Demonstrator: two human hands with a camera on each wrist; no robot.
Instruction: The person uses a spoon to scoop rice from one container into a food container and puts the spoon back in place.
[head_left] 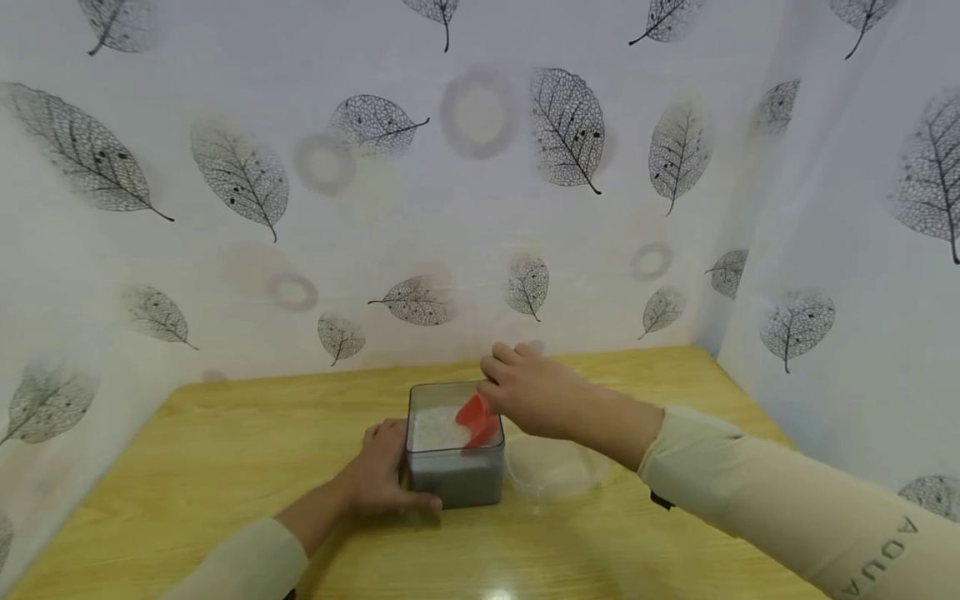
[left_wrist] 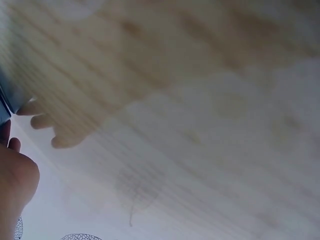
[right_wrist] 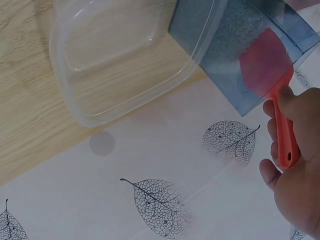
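Observation:
A grey see-through square container stands on the table, holding white grains. My left hand grips its left side, thumb along the front and fingers toward the back; in the left wrist view that hand shows only at the left edge, by a sliver of the container. With my right hand I hold a red scoop by its handle from above. The right wrist view shows the fingers of this hand curled round the scoop's handle, the scoop's head inside the container, behind its see-through wall.
A clear shallow plastic tub sits on the table just right of the container, under my right forearm. The wood-look table meets a white leaf-patterned sheet at the back and sides.

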